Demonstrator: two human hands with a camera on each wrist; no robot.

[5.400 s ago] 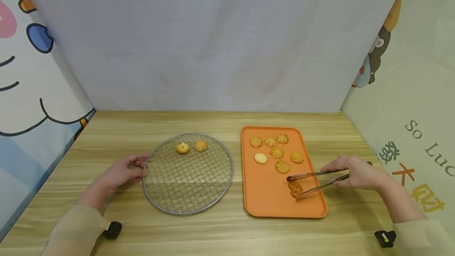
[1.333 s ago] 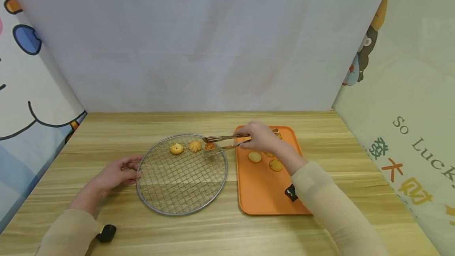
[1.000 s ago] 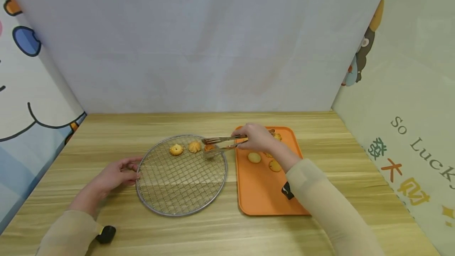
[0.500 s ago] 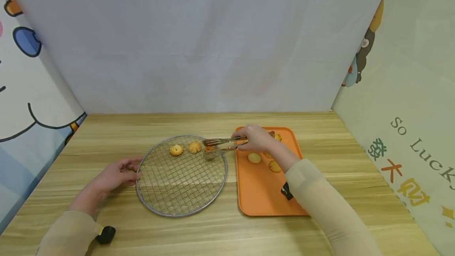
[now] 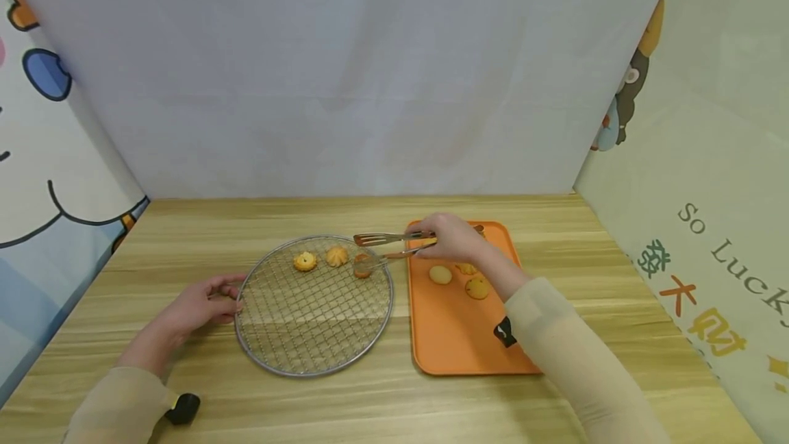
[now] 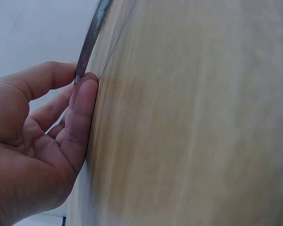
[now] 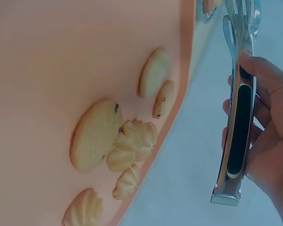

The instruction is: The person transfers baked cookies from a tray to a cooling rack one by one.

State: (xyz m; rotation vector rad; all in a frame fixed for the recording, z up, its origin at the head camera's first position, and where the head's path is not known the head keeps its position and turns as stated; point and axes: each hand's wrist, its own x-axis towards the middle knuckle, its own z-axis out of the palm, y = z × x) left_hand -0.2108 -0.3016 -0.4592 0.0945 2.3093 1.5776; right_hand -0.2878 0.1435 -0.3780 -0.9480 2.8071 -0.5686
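My left hand (image 5: 200, 305) pinches the left rim of a round wire rack (image 5: 314, 327); the left wrist view shows the rim (image 6: 90, 40) between finger and thumb. With my right hand (image 5: 448, 237) I hold metal tongs (image 7: 239, 127), whose handle has dark inlays. The tongs' tips stand apart over the rack's upper right. A brown pretzel cookie (image 5: 361, 273) lies on the mesh there, partly covered by the lower tip. Left of it, in a row, are a ridged cookie (image 5: 337, 256) and a round fluted cookie (image 5: 305, 261).
An orange tray (image 5: 462, 341) stands to the right of the rack, my right forearm crossing over it. Several cookies lie on it, among them a smooth pale one (image 5: 440, 275) and a speckled one (image 5: 477, 288); others are hidden behind my hand. Wood-grained tabletop (image 5: 296, 410) surrounds both.
The tongs have carried the pretzel cookie from the tray to the rack's upper right. Since half a second ago their tips have spread apart, the upper one rising off the cookie. My left hand stays put.
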